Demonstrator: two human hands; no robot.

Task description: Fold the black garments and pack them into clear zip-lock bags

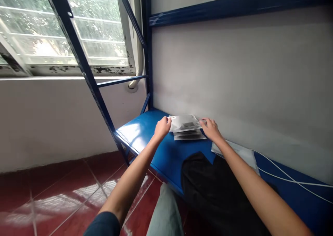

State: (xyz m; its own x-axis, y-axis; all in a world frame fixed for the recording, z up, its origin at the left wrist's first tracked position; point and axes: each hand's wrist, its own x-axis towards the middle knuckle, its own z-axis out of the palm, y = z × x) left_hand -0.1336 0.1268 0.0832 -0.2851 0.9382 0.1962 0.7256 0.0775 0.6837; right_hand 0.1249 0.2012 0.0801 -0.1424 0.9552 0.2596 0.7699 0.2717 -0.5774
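Note:
A small stack of flat grey plastic packets [187, 129] lies on the blue metal shelf [145, 132] close to the wall. My left hand [162, 126] pinches the left edge of the top packet [184, 122]. My right hand [210, 127] holds the same packet at its right edge. The top packet is lifted slightly off the ones beneath.
A black cloth [208, 184] covers the near part of the shelf, with a pale grey bag [240, 152] under my right forearm. White cables [283, 175] run along the shelf to the right. Blue rack posts [85, 76] stand left, beside a window [65, 24]. Red tiled floor [52, 197] below.

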